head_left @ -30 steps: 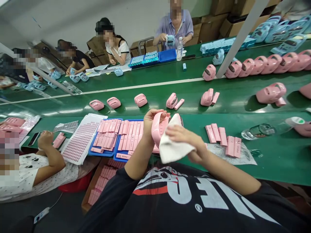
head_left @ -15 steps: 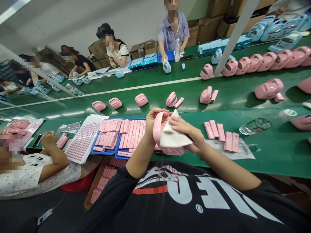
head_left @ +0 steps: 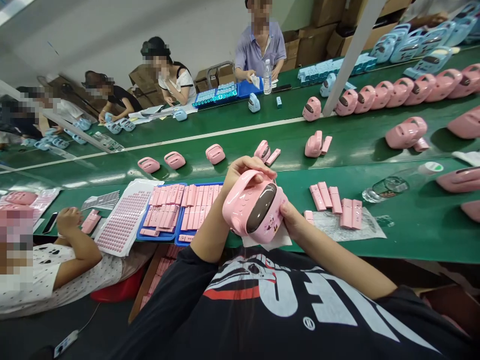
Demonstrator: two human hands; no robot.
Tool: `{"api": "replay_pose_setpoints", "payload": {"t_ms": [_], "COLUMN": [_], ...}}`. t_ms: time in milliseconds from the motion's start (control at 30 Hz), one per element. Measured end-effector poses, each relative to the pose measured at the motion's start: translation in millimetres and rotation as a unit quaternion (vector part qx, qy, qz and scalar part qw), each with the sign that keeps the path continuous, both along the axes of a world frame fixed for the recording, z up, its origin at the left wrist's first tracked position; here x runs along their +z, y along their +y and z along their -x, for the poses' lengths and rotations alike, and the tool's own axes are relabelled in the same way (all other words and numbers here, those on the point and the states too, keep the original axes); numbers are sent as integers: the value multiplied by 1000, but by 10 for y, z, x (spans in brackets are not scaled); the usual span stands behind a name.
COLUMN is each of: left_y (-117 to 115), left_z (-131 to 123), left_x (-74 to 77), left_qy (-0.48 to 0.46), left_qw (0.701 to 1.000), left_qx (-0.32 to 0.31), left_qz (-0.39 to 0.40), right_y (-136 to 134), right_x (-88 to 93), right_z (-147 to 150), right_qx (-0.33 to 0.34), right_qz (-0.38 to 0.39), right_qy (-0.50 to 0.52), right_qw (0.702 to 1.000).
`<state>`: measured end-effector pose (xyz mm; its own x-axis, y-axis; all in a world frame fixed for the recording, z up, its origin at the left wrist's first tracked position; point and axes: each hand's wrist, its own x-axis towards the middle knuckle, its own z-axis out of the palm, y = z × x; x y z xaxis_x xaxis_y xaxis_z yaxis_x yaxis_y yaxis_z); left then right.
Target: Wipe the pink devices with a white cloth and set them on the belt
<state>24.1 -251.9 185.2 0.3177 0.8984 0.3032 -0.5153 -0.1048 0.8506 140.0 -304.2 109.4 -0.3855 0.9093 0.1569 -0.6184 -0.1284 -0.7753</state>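
On your far left a co-worker's hand point(head_left: 69, 218) rests on the green table point(head_left: 412, 235), next to a white sheet of tiny pink buttons point(head_left: 122, 222). Just right of that sit two blue trays point(head_left: 180, 239) full of flat pink pieces.

Now look at your own hands. Your left hand point(head_left: 243, 167) is curled over the top of the pink gadget point(head_left: 255, 210), with the fingers closed around its handle. The gadget is up in the air, just above the near edge of the table and close to your chest. Its dark shiny window faces up at you. Your right hand point(head_left: 294, 222) is tucked under the gadget's right side. Its fingers are mostly hidden, so you cannot tell how tightly they are bent, but they press a white cloth point(head_left: 266, 242) against the bottom of the gadget. Only a corner of the cloth peeks out.

The window looks shiny and free of marks, so I think the front is wiped. The bottom may still need a rub.

To your right lie more flat pink pieces point(head_left: 335, 202) on a clear bag, then a clear bottle point(head_left: 390, 186) on its side. Behind, more pink gadgets point(head_left: 315, 144) sit spaced along the belt point(head_left: 360, 150).
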Motion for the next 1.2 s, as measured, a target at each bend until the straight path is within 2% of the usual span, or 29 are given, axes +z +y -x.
{"api": "replay_pose_setpoints", "payload": {"t_ms": [67,133,200,300,467,533,700,833,1067,1200], "left_y": [47,83,72,-77,-405,-439,-389,-365,-383,-464], "left_z": [43,115,194,257,169,136,114,85,8,-29], "left_x": [-1,-35,-106,-256,-456,-488,-469,-423,-368,-365], "left_qy": [57,93,67,10,130,151,152,101,85,119], "left_qw": [998,996,996,989,975,970,967,971,969,976], "left_qx": [-11,9,43,117,178,189,182,192,223,171], "left_qz": [-12,4,51,92,11,21,94,99,69,64], "right_y": [-43,-66,-52,25,123,140,250,321,234,279], "right_x": [-2,-18,-42,-76,-89,-79,-34,63,272,256], "right_z": [36,59,55,11,-18,-13,-83,-157,-57,-85], "right_qx": [-12,-28,-51,-86,-122,-135,-166,-138,-153,-145], "right_qz": [23,54,79,100,121,128,151,185,153,203], "right_qy": [9,23,36,47,44,44,60,92,119,124], "right_qw": [1000,998,995,990,984,982,973,969,969,960]}}
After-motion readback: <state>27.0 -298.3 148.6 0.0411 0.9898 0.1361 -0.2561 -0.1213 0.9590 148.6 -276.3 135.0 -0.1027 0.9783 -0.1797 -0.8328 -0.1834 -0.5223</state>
